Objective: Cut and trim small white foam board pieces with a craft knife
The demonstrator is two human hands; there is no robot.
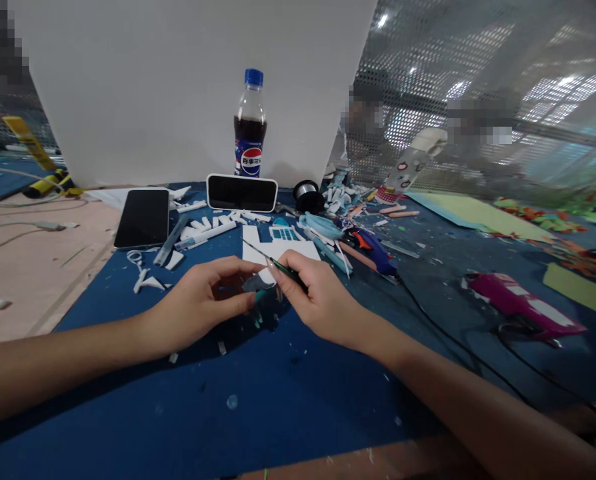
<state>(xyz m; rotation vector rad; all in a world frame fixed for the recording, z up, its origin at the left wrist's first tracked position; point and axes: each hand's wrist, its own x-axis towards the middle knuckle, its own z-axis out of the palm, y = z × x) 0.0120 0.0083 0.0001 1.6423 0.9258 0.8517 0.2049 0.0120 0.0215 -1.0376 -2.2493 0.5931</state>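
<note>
My left hand (193, 307) pinches a small grey-white curved piece (259, 280) with a teal part at its lower edge. The fingers hide some of it, so its kind is unclear. In my right hand (323, 300) is a slim tool with a dark green handle (297, 275). Its thin shaft points up and left, above the small piece; whether it touches it I cannot tell. Just beyond both hands lies a notched white sheet (303, 249), and a teal grid-patterned piece (284, 233) rests at its back edge.
A cola bottle (251, 127) stands behind a propped phone (241, 193). A dark tablet-like device (143, 219) lies left among white scraps. To the right are a blue glue gun (375, 252), a magenta corded device (525, 303) and a wire spool (308, 197). Small bits dot the blue mat (218, 413).
</note>
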